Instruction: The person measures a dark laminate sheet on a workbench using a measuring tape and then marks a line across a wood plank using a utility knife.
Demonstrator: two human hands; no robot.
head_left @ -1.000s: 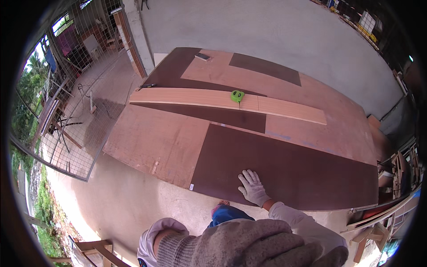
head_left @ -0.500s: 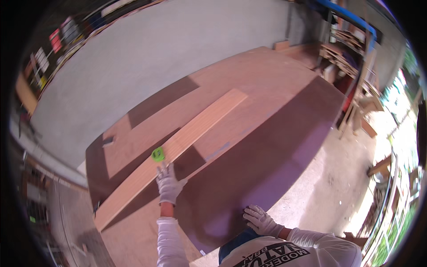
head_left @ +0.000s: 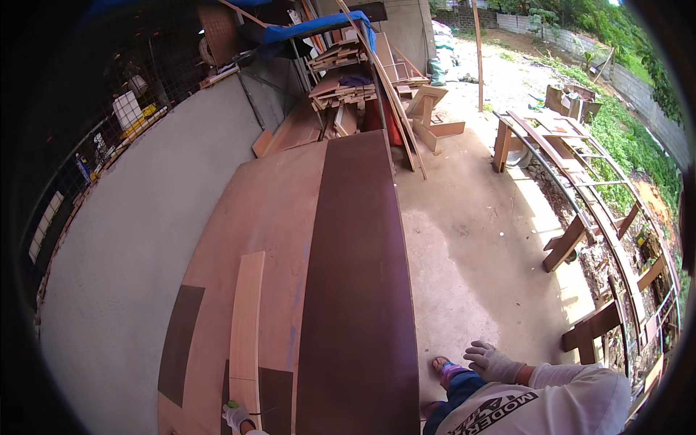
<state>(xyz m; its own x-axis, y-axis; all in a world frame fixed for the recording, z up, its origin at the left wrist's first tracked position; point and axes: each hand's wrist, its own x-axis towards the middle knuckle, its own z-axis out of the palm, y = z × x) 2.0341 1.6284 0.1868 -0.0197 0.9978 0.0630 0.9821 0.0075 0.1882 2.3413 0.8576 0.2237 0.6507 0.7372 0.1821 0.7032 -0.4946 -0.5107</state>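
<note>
Where left hand [head_left: 237, 417] rests, tape measure [head_left: 232, 404] sits (green).

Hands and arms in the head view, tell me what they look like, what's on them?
The right hand wears a pale, whitish glove; past a strip of bare wrist comes a loose white sleeve. The left hand has a similar pale glove, with just a sliver of whitish sleeve at the lower edge, too little for detail.
</note>
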